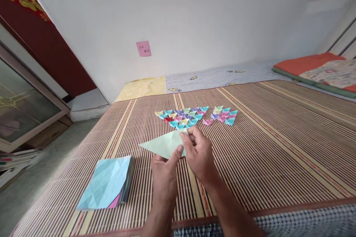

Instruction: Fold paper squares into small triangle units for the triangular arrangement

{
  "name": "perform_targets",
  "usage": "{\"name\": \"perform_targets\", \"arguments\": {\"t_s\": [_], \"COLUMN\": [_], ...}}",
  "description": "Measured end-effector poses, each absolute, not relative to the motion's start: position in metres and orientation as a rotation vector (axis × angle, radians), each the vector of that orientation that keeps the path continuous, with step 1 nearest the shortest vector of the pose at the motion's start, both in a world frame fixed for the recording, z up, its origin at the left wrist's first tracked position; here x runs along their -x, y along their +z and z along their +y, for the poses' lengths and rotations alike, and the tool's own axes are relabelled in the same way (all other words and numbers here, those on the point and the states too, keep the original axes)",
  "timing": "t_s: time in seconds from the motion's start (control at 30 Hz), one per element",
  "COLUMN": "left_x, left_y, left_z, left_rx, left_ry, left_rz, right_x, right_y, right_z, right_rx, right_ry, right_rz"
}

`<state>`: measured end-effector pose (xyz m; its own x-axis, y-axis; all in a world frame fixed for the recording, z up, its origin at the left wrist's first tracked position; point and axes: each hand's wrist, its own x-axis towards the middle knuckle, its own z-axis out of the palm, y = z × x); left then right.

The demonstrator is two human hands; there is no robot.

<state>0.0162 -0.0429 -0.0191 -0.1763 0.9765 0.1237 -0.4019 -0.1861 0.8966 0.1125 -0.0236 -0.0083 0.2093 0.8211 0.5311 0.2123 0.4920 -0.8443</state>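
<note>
From my end of the feed I have the pale green paper (160, 146) up above the striped slatted mat (264, 155), folded to a long point aimed left. My left hand (164, 177) pinches its lower edge, thumb on top; my right hand (200, 152) grips the wide right end, its thumb pressing the face and its fingers curled behind. To crease this well, I'd say, the left should steady the sheet while the right lines up the edges before pressing, then runs a thumb firmly along the fold. Thin paper likely buckles if squeezed midway, and the unsupported tip could skew. The small folded paper pieces (183, 122) lie just beyond; the creased paper stack (107, 183) sits left, well apart.
</note>
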Motion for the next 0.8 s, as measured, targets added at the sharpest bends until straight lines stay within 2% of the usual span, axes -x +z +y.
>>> {"name": "perform_targets", "arguments": {"t_s": [0.1,0.27,0.37,0.8], "left_x": [-0.018,-0.016,-0.012,-0.006], "left_y": [-0.020,-0.012,-0.006,-0.006], "left_z": [-0.044,-0.041,-0.037,-0.034], "left_rx": [-0.895,-0.708,-0.563,-0.649], "left_ry": [1.640,1.711,1.696,1.654], "left_rz": [0.941,0.916,0.864,0.833], "right_x": [-0.112,-0.123,-0.129,-0.127], "right_y": [-0.008,0.002,0.004,-0.004], "right_z": [-0.024,-0.024,-0.023,-0.022], "right_rx": [1.005,0.822,0.776,0.868], "right_ry": [0.550,1.174,1.391,1.304], "right_rz": [-1.291,-1.297,-1.411,-1.448]}}
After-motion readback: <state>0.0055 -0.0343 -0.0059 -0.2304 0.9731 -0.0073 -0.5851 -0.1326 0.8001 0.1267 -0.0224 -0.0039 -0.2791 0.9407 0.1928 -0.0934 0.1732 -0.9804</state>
